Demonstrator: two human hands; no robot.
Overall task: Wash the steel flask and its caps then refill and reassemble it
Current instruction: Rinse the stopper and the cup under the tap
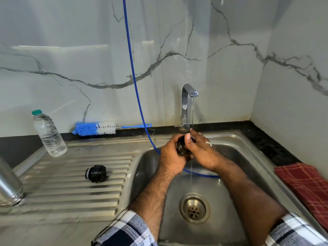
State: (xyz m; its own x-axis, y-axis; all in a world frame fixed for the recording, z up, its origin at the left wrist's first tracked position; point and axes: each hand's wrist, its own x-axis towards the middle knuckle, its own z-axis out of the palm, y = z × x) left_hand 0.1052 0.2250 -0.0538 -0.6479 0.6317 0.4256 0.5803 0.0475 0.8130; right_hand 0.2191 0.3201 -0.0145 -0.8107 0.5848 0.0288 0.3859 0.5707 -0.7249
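Both hands, left hand (171, 154) and right hand (202, 148), hold their grip curled around the dark cap (183, 145) under the tap (188, 103) stream at twelve o'clock of the sink (248, 157); better to turn it slowly, rinsing inside; the stopper (95, 173) waits at nine o'clock.

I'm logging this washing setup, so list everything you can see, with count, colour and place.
flask: one, steel, mouth down at the drainboard's left edge
stopper: one, black, on the drainboard
cap: one, dark, held under the tap
water bottle: one, clear with green lid, behind the drainboard
bottle brush: one, blue and white, against the wall
hose: one, blue, hanging into the sink
tap: one, chrome, running
sink: one, steel
cloth: one, red check, right counter
left hand: grips the cap
right hand: grips the cap
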